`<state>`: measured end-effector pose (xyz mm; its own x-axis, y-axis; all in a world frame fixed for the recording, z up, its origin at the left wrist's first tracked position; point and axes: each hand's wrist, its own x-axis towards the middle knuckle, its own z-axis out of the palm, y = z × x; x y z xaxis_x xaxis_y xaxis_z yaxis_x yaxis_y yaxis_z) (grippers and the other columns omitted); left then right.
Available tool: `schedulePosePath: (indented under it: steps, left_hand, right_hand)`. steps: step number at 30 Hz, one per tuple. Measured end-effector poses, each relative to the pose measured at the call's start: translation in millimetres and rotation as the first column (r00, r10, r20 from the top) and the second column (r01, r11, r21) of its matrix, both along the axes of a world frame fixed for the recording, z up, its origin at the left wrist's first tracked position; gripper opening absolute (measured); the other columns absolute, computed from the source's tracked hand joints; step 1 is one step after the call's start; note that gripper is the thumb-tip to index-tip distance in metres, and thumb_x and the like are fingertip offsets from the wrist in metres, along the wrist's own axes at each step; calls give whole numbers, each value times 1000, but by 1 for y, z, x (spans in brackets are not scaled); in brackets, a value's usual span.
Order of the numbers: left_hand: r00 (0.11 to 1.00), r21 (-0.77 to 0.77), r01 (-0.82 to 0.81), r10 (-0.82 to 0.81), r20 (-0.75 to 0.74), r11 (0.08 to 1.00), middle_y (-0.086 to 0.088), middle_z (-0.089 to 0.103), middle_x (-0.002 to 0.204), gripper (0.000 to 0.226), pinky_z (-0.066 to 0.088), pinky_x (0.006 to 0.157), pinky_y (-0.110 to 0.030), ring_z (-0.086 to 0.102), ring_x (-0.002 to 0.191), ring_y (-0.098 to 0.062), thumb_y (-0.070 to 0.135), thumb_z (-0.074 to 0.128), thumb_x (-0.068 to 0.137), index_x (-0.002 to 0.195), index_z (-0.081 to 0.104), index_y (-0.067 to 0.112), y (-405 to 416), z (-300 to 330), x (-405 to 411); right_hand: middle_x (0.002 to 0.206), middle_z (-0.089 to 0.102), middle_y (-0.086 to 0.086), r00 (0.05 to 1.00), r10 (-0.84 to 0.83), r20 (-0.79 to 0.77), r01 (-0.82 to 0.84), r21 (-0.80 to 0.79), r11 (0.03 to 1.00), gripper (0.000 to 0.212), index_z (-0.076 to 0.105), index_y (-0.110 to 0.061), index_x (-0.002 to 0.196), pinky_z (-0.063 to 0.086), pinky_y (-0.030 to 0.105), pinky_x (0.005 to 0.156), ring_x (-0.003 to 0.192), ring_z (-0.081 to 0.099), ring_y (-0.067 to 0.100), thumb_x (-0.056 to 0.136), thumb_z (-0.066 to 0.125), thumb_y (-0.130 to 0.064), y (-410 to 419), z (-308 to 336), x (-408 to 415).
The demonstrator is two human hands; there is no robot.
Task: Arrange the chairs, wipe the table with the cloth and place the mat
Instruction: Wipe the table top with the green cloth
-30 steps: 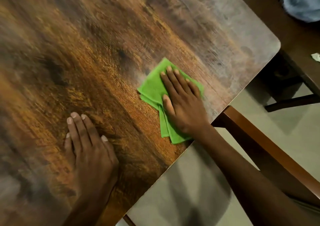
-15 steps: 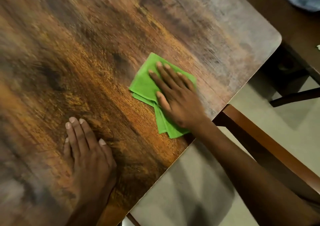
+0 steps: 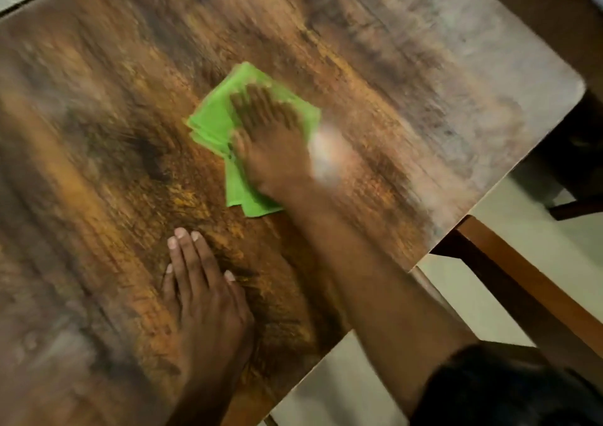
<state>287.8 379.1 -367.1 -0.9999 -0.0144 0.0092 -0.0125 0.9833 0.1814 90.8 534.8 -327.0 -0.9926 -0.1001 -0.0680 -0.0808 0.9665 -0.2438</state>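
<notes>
- The tabletop [image 3: 408,76] is a rustic wood-grain surface in brown and orange tones, greyer toward the far right corner, which is rounded.
- The green cloth [image 3: 213,122] lies folded in several layers near the middle of the tabletop, its layered edges showing at the left and near sides.
- The right hand [image 3: 274,145] lies flat on top of the cloth, palm down, fingers stretched out toward the far side and pressing it against the wood; it is blurred, so the separate fingers are hard to make out. Nothing is curled into the palm.
- The right forearm crosses the near right edge of the tabletop, and a dark sleeve [image 3: 489,389] shows at the bottom right.
- The left hand [image 3: 202,298] rests palm down on bare wood nearer the person, just beside the cloth's near corner but apart from it. Its fingers are straight and close together, thumb out to the right, holding nothing.
- A brown wooden chair [image 3: 522,282] frame stands just beside the right edge of the tabletop, over a pale floor [image 3: 342,393].
- Darker furniture sits in shadow past the far right corner; what it is cannot be told.
</notes>
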Motion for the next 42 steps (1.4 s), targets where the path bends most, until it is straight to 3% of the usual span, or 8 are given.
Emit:
schedulePosePath:
  steps: [3,6,11,19,25,33,36,42]
  left_hand:
    - [1000,30,-21,21,-7,999,-21,16,179,69,21,131,-53,16,168,-33,25,32,106,168,22,-3,0,1,-1]
    - [1000,35,-22,22,-8,999,-23,19,178,68,22,130,-54,17,167,-35,25,32,106,167,25,-5,1,4,-2]
    - [1000,52,-11,10,16,999,-17,13,180,70,18,131,-52,12,168,-31,29,26,107,171,17,1,3,10,-3]
    - [1000,63,-6,5,12,998,-19,10,180,69,15,133,-52,10,168,-33,29,22,109,170,16,-2,6,11,-1]
    - [999,24,11,-10,-36,1000,-17,8,181,69,16,133,-51,9,169,-31,31,17,109,171,11,2,5,-2,-3]
    - [997,18,-25,26,-77,1000,-19,19,179,68,24,128,-53,22,166,-35,30,22,109,169,23,-1,5,-1,-2]
    - [999,26,-17,18,-44,1000,-17,15,180,68,18,131,-50,16,168,-31,30,23,108,170,19,1,3,-1,-4]
    - [1000,3,-14,14,-21,1000,-14,8,182,68,12,133,-45,5,169,-24,30,21,110,172,13,3,1,0,0]
  right_hand:
    - [181,16,-3,979,203,-26,-202,36,979,61,25,-38,170,12,42,132,167,13,19,112,30,-52,-75,-4,13]
    - [180,18,-7,960,276,-45,-275,12,961,60,27,-40,169,10,38,132,167,14,14,111,33,-51,-64,-8,17]
    - [181,15,-3,996,76,-46,-77,-24,997,59,23,-34,171,14,42,133,167,14,18,114,26,-48,57,-5,-2]
    - [181,3,-12,995,-91,-52,96,102,990,59,8,-41,172,14,43,134,168,2,9,116,22,-48,168,-9,130]
    - [182,3,-8,983,-174,-53,178,73,981,60,9,-38,173,12,45,134,168,-1,13,115,18,-48,145,-8,102]
    - [182,12,-2,992,124,-22,-123,21,992,60,22,-34,172,11,43,133,168,9,19,113,28,-48,-13,3,-4]
    - [181,15,-4,986,159,-40,-159,-6,987,60,23,-35,171,13,41,132,167,13,17,113,27,-48,23,-2,-8]
    - [181,14,-6,995,-81,-58,85,54,995,58,21,-36,172,18,44,132,167,15,16,114,26,-45,146,2,34]
